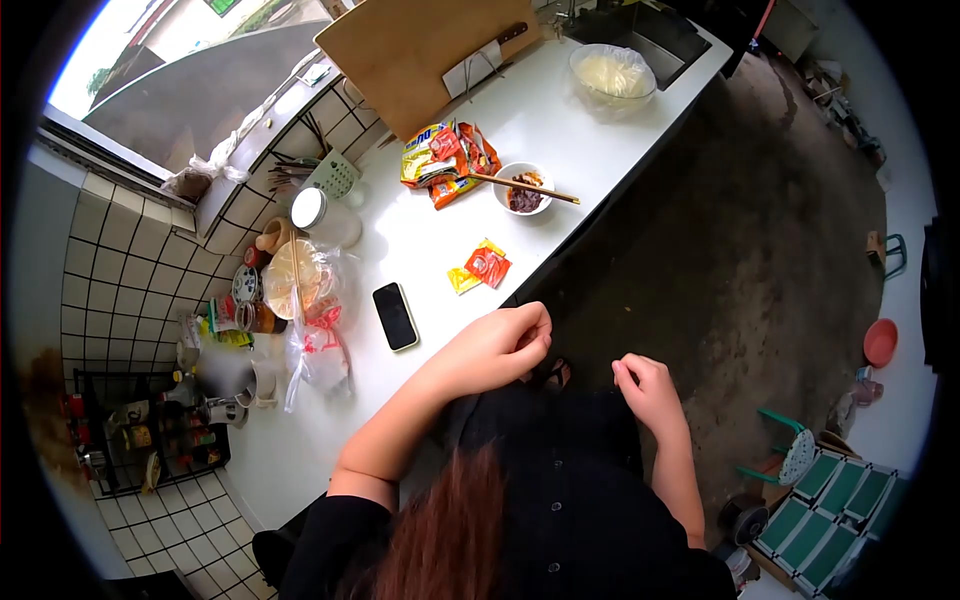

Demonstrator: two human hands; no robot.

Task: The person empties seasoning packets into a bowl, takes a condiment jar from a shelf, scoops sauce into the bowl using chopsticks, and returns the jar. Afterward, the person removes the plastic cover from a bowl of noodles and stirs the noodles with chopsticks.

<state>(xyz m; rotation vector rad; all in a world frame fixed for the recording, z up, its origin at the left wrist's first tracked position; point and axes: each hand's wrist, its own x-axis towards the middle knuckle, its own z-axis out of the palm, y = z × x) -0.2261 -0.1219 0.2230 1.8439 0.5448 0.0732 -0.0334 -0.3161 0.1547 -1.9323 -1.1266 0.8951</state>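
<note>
My left hand (505,343) hovers at the front edge of the white counter (430,260), fingers curled together with nothing visible in them. My right hand (648,388) is off the counter, over my dark clothing, fingers also curled; whether it pinches something small I cannot tell. Nearest my left hand lie a black phone (395,316) and small red and yellow sachets (480,267). Farther along the counter stands a white bowl (523,190) with dark food and chopsticks (525,187) laid across it.
Opened snack packets (448,156) lie beside a large wooden cutting board (415,50). A glass bowl (612,75) sits near the sink (640,30). Plastic bags (310,310), jars and a white pot (320,215) crowd the tiled wall side. Green chairs (820,500) stand on the dark floor.
</note>
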